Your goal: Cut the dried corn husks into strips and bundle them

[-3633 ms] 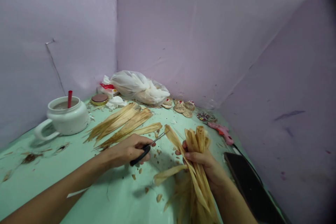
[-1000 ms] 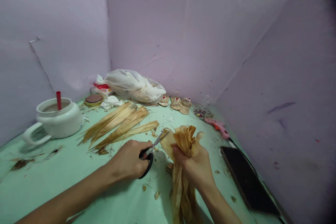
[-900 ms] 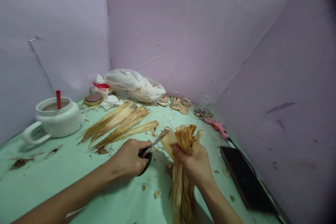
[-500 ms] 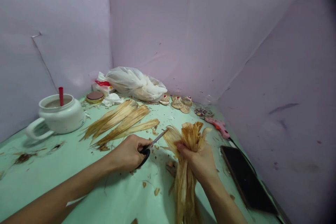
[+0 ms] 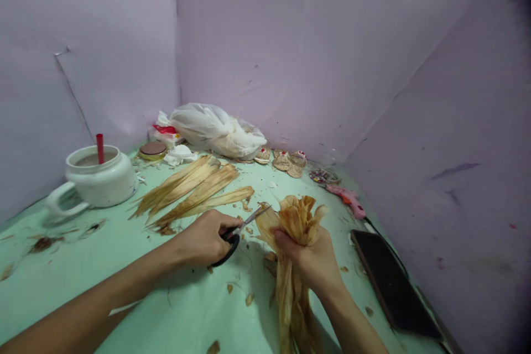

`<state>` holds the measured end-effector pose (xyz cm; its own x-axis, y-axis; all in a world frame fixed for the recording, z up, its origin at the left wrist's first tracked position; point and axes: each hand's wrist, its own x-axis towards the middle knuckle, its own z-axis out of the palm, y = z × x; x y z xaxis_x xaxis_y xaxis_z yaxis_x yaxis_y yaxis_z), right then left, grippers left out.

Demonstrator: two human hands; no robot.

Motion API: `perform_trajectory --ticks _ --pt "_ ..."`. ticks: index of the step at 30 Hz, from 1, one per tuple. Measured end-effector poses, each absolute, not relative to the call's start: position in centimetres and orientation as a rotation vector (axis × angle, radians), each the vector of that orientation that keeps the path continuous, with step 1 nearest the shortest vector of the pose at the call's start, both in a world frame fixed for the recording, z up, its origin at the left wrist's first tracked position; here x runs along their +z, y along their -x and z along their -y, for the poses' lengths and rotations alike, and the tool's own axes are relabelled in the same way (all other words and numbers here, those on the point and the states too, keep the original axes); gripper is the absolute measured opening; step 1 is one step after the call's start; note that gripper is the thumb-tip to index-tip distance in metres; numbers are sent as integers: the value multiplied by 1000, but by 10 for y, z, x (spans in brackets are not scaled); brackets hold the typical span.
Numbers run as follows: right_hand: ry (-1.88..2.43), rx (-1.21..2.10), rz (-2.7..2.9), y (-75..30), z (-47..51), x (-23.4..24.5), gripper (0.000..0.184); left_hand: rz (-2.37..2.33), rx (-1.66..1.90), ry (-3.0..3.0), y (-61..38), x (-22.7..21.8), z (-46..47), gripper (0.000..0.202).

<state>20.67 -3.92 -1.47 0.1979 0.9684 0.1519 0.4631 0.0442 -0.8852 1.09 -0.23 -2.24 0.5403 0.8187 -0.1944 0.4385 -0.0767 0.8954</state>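
My right hand (image 5: 316, 263) is closed round a bunch of dry tan husks (image 5: 296, 221), gripped a little below its frayed upper ends. The bunch stands nearly upright and trails down toward me. My left hand (image 5: 204, 238) grips black-handled scissors (image 5: 236, 232), fingers through the loops. The blades point right and touch the left edge of the bunch. Whether the blades are apart is hard to see.
Long husk strips (image 5: 194, 191) lie on the green table (image 5: 83, 265) behind my left hand. A white pot (image 5: 97, 180) with a red stick stands at the left. A plastic bag (image 5: 215, 130), woven discs (image 5: 288, 160), a pink glue gun (image 5: 348, 199) and a dark phone (image 5: 392, 282) line the back and right. Small cuttings litter the surface.
The bunch is gathered tighter and more upright than 3.6 s ago, when loose strips splayed out. Over the last second both hands hold nearly the same place; the view shifted slightly.
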Motion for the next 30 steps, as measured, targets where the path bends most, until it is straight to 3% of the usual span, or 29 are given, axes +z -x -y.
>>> perform_trajectory --ticks 13,18,21,25,30 --pt "1563 740 1295 -212 35 -12 11 -1151 495 -1345 -10 -17 -3 44" --pt "1537 844 1103 -218 29 -23 22 -1098 640 -1281 2 -12 -10 48" --pt "1491 921 1077 -221 29 -27 26 -1059 498 -1453 3 -13 -8 40" --pt "1476 960 1138 -215 33 -23 17 -945 410 -1702 -4 -16 -1 17" --pt "1414 1090 1258 -205 37 -19 11 -897 473 -1664 -9 -14 3 22"
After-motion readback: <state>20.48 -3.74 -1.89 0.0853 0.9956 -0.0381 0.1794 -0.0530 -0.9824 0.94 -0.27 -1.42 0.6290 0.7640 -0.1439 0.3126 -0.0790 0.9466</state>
